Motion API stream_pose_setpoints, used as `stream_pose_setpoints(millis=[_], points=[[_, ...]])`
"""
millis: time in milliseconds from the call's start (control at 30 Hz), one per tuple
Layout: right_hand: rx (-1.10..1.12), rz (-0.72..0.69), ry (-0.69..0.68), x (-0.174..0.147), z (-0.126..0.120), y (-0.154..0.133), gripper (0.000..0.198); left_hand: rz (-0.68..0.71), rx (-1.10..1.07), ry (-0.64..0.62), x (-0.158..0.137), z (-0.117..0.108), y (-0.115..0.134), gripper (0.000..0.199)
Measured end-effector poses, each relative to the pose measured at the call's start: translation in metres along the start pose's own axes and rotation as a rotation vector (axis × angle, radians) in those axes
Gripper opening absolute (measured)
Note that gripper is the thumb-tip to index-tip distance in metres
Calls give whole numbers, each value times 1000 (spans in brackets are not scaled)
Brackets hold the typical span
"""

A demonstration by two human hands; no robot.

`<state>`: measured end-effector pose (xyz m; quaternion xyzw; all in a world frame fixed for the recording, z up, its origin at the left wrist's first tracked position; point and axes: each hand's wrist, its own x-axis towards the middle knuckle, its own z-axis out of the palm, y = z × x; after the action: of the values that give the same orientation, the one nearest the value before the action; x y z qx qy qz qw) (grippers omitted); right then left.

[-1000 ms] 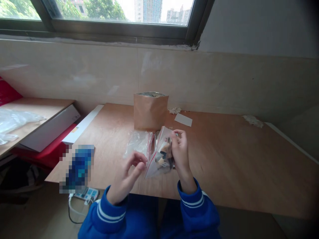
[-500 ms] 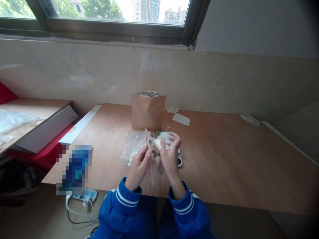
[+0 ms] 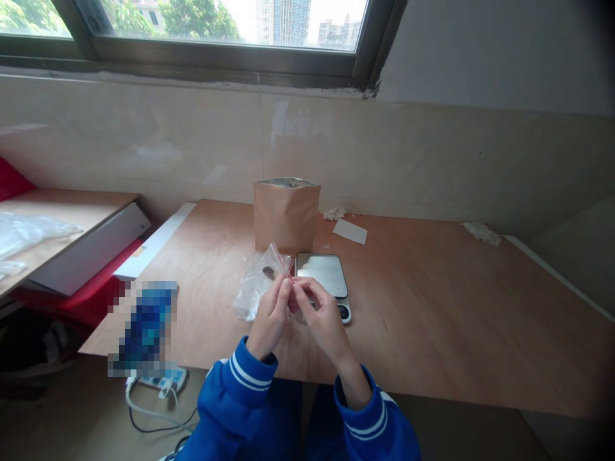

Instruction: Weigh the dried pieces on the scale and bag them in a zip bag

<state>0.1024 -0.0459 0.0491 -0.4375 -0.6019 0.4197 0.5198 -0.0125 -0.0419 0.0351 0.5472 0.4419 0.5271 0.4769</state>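
Observation:
Between my hands is a small clear zip bag (image 3: 277,258) with a red seal line and some dark and brownish pieces inside. My left hand (image 3: 270,314) is closed, pinching the bag near its seal. My right hand (image 3: 321,312) pinches the same seal just beside it, fingertips nearly meeting the left ones. The hands hide much of the bag's lower part. Right behind my right hand lies a kitchen scale (image 3: 323,274) with a bare metal plate. A crumpled heap of clear plastic bags (image 3: 246,294) rests left of the hands.
A brown stand-up pouch (image 3: 287,218), open at the top, stands behind the scale. A white card (image 3: 350,231) and crumpled tissue (image 3: 334,213) lie to its right, with more tissue (image 3: 482,232) farther right. A pixelated blue item (image 3: 147,326) is at the table's left edge, above a power strip (image 3: 168,378).
My right hand has come down and closed on the bag's seal beside my left hand. The bag has tilted leftward, and the scale plate is now uncovered.

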Motion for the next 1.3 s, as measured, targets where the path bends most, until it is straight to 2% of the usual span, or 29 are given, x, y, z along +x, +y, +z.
stream_pose_setpoints(millis=[300, 433, 600, 667, 800, 900, 1067, 1133, 1200, 1300], points=[[-49, 31, -41, 3, -11, -5, 22, 50, 239, -55, 3, -5, 4, 29], [-162, 40, 33, 3, -13, -9, 17, 69, 328, -90, 5, -5, 5, 24], [-314, -42, 96, 4, -12, -13, 15, 90, 330, -83, 6, -4, 10, 23], [-335, -41, 199, 7, -17, -8, 15, 86, 328, -48, 4, -8, 12, 23], [-293, -3, 553, 15, -42, 0, 20, 52, 360, 82, -2, -23, 15, 26], [-145, 5, 540, 17, -53, -10, 25, 56, 351, 144, -5, -31, 11, 33], [78, 19, 450, 17, -43, -36, 28, 32, 162, 314, -2, -26, -2, 39], [172, 65, 413, 19, -35, -40, 30, -40, -14, 276, 0, -17, -6, 40], [264, 123, 357, 22, -27, -39, 32, -121, -256, 174, 1, -6, -9, 48], [334, 200, 241, 26, -17, -29, 33, -164, -540, 103, 2, 9, -11, 60]])
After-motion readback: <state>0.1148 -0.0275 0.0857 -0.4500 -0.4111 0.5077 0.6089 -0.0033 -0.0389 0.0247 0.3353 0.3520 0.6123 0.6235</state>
